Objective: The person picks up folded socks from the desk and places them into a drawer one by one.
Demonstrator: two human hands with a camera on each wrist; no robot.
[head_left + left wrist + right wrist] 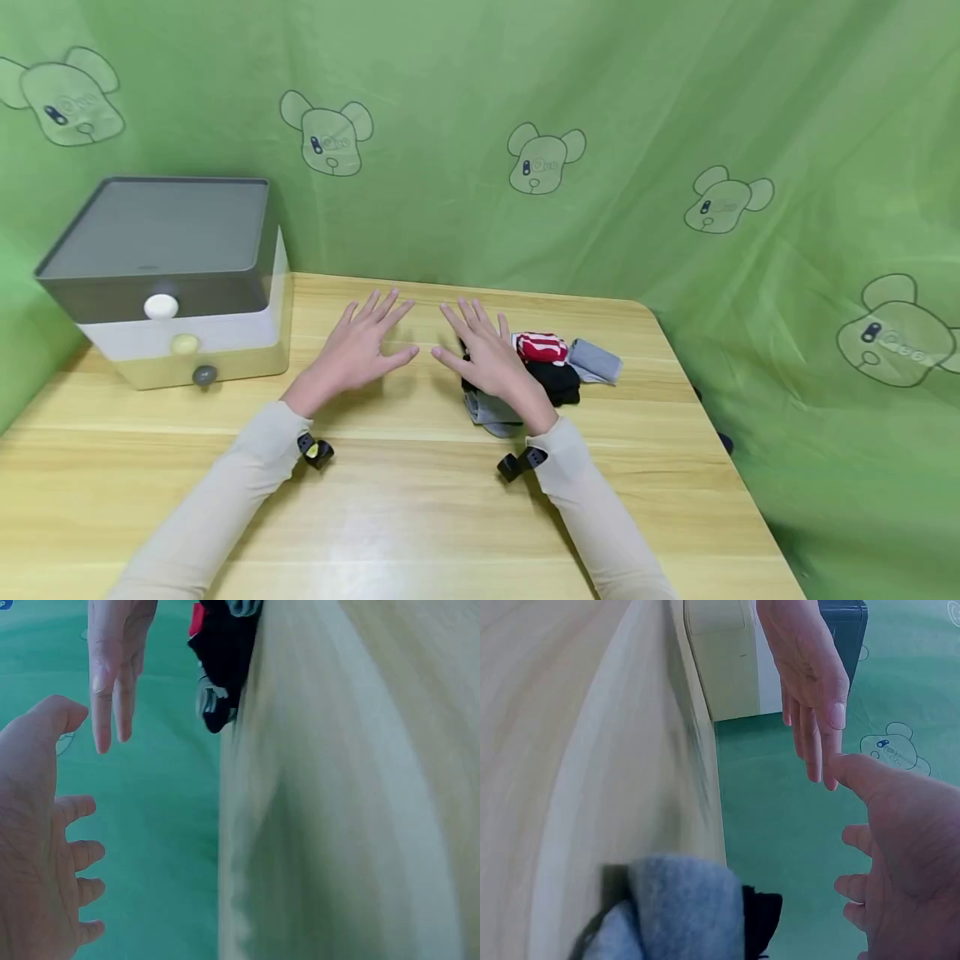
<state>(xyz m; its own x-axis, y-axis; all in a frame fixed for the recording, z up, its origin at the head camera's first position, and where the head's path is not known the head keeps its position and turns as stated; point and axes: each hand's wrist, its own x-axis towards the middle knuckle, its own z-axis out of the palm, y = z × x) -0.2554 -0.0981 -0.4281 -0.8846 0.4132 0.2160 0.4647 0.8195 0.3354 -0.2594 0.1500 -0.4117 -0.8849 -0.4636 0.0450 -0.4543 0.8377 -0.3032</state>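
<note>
Both hands hover over the wooden table (420, 517) with fingers spread and nothing held. The left hand (356, 346) is left of centre, its thumb pointing toward the other hand. Above a small pile of rolled socks is the right hand (487, 358), hiding part of it in the head view. The pile holds a red-and-white striped sock bundle (542, 347), a black bundle (555, 379), a light grey-blue bundle (594, 362) and a grey bundle (491, 410). In the right wrist view, the grey bundle (686, 907) lies below the hand; the left wrist view shows black socks (225, 645) beyond.
A three-tier drawer box (157, 225) stands at the table's back left, with a white knob (161, 307), a cream knob (184, 344) and a dark grey knob (204, 376). Behind the table hangs a green curtain (442, 75) printed with bear heads.
</note>
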